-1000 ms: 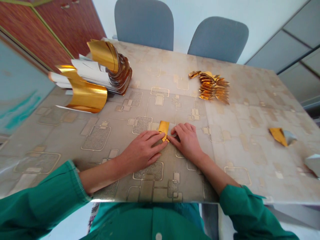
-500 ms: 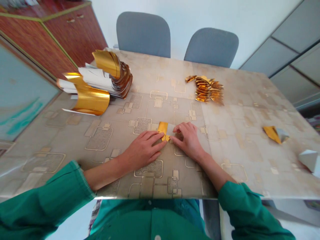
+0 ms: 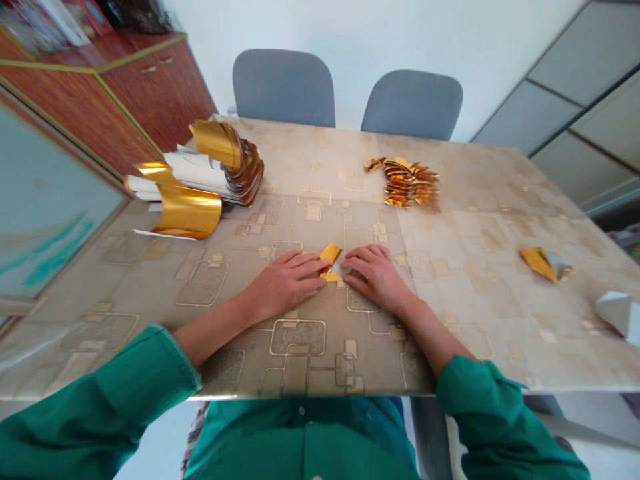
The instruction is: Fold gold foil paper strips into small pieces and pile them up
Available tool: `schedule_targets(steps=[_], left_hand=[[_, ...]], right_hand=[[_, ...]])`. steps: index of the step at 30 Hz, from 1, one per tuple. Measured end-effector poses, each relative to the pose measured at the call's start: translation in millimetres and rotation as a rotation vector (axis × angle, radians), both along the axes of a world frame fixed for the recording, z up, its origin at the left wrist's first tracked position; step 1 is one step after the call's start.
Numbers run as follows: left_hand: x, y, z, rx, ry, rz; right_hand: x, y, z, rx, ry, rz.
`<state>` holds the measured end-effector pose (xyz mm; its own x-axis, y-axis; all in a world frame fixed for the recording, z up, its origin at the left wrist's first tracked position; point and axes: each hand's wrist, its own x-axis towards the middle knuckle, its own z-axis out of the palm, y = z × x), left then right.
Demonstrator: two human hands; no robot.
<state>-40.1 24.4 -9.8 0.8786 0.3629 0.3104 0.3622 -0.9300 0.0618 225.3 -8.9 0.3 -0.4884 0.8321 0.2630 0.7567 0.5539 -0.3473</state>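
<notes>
A small folded piece of gold foil paper [image 3: 331, 253] lies on the table in front of me, its upper part slanting to the right. My left hand [image 3: 286, 283] comes from the left, its fingertips and thumb holding the paper's left side against the table. Just right of the paper is my right hand [image 3: 376, 275], fingers bent and apart, with a small gap between its fingertips and the foil. Part of the paper's left edge is hidden under my left fingers.
Curled gold sheets [image 3: 187, 217] and a thick stack of gold-and-white paper [image 3: 215, 177] sit at the back left. Several folded gold pieces [image 3: 410, 183] are grouped at the back. Right lie a gold-and-silver piece [image 3: 543, 264] and white paper [image 3: 617, 313]. Two grey chairs [image 3: 284, 87] stand behind.
The small gold paper's upright strip now slants to the right, and its lower part has a different folded shape. My right fingertips stay beside it. The camera view has tilted up slightly.
</notes>
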Motion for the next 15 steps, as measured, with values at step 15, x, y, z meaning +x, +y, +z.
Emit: schedule_targets(steps=[15], left_hand=[[1.5,2.9,-6.6,0.017,-0.104,-0.050]], right_hand=[[-7.7,-6.2,5.8,0.097,-0.059,0.101]])
